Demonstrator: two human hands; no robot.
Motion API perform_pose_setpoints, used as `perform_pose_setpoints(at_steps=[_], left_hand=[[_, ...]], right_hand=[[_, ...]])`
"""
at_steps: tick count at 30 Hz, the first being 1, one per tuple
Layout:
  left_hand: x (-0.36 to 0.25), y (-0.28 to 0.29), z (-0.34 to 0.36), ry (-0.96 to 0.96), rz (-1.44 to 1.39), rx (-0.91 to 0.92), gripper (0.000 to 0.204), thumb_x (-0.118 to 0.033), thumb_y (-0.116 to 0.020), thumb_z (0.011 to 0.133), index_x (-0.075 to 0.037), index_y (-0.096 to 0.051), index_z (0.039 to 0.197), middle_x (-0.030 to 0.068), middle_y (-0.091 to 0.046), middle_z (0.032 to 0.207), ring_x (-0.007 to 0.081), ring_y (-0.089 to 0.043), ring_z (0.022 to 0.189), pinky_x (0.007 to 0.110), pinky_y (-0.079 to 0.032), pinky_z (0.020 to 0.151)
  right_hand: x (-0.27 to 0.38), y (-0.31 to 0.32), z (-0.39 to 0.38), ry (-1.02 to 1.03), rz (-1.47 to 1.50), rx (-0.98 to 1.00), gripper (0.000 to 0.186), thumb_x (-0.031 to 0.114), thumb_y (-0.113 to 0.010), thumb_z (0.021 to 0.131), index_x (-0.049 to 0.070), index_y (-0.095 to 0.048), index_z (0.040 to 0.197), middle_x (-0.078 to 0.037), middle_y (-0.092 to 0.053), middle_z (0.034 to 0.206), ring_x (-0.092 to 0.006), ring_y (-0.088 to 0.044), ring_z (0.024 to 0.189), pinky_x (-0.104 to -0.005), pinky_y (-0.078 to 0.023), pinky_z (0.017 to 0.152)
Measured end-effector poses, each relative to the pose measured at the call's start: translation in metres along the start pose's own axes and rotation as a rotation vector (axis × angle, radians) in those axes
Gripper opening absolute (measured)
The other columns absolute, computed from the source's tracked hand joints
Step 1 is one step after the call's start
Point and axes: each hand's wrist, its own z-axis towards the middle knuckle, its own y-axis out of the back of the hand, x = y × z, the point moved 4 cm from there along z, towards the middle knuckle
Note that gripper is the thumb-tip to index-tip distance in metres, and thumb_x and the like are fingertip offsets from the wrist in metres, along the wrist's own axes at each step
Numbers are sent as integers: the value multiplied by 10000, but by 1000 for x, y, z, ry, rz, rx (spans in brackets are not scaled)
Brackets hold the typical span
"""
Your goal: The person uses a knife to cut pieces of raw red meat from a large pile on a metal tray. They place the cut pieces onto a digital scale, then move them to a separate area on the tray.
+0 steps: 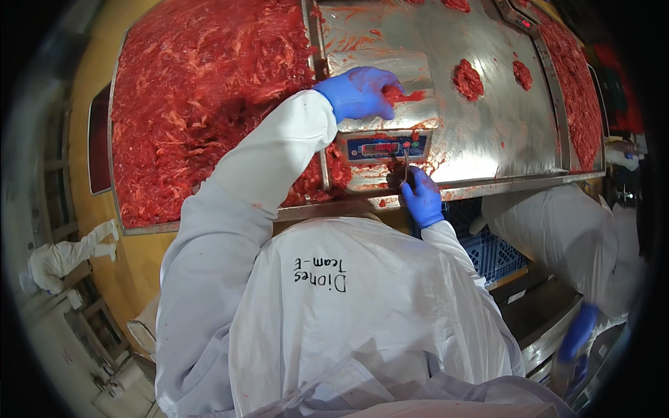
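Observation:
My left hand (pixel 359 94), in a blue glove, reaches over the steel platform of a weighing scale (pixel 348 64). Its fingers are curled on a small strip of raw red meat (pixel 411 97). Below the platform is the scale's blue panel (pixel 357 150) with a lit red display. Close to that panel, at the steel table's front edge, my right hand (pixel 423 198), also gloved in blue, is closed on a thin metal tool (pixel 407 165) that points up. The tool's kind cannot be made out. Red smears mark the platform and both gloves.
A big heap of shredded raw meat (pixel 209 104) fills the left tray. Small meat clumps (pixel 468 80) lie on the steel tabletop (pixel 481 143). More meat (pixel 573 90) fills a right-hand tray. Blue crates (pixel 495 252) stand underneath. A co-worker's blue-gloved hand (pixel 580 333) shows at lower right.

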Motion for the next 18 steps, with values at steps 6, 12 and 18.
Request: perform_pose_setpoints(at_steps=[6,12,18], left_hand=[[131,22,-79,81,14,-369,629,-284,-878,814,-29,-681,1355,209,-710,1117,365,-691,1102,412,-555,979],[138,-121,-197,7,144,250,327,-231,-816,827,-66,-727,1096,201,-725,946,324,-711,868,439,-567,810],[104,-72,-158,359,-225,809,190,-152,-795,834,-82,-706,987,8,-645,830,122,-603,765,323,-499,688]], right_hand=[[-3,-3,-5,43,-26,-23,450,228,-692,927,50,-594,1328,-195,-710,1080,-424,-691,952,-515,-557,835],[0,-1,-3,8,36,-26,443,244,-694,934,51,-612,1325,-174,-725,1087,-398,-704,977,-495,-564,863],[-3,-3,-3,32,-47,-37,462,260,-690,942,53,-614,1348,-168,-733,1085,-381,-709,981,-480,-569,873]])
